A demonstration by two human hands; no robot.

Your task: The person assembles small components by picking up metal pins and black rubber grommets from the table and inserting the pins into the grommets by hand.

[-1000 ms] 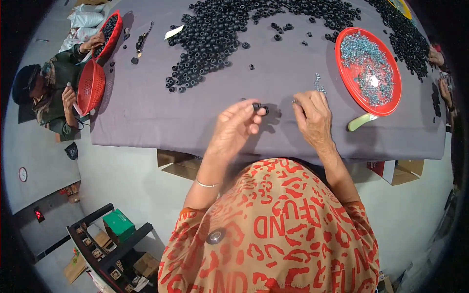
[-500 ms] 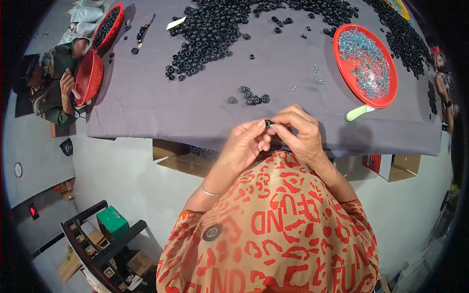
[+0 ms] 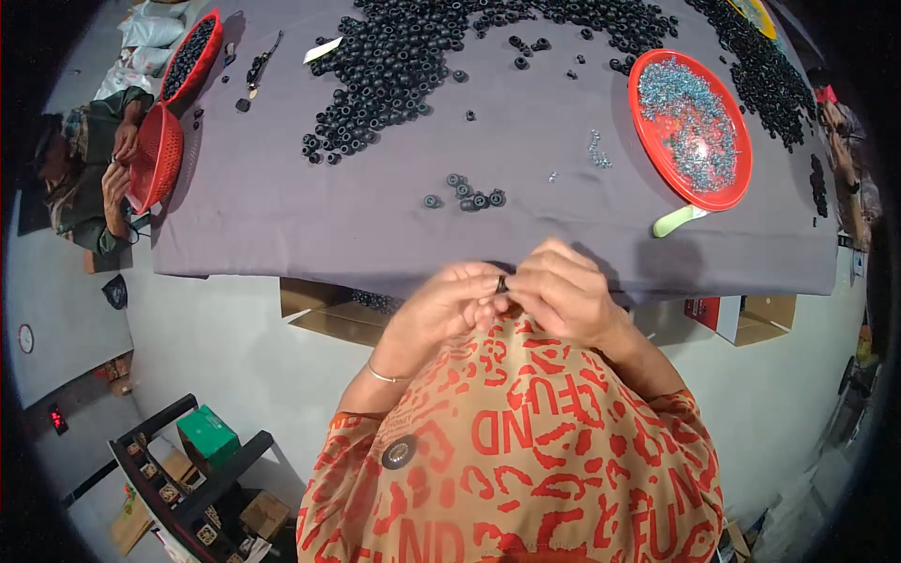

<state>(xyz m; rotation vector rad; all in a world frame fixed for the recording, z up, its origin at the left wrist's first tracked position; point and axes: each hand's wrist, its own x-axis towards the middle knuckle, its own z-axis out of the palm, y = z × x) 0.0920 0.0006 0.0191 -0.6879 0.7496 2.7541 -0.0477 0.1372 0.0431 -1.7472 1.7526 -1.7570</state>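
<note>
Person's L hand (image 3: 449,305) pinches small black, prob. plastic part (image 3: 501,284) at near edge of grey cloth-covered table (image 3: 328,230); R hand (image 3: 568,296) fingers bunched beside it, grip can't tell (blur). Risk: fingertip-only hold slips, part drops off edge.

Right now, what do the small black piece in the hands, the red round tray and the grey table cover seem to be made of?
Small black piece: perhaps plastic or rubber, evenly dark; finish unclear at this size.
Red round tray: probably smooth, glossy plastic, judging by its bright highlight.
Grey table cover: likely fabric, matte, with soft creases.
</note>
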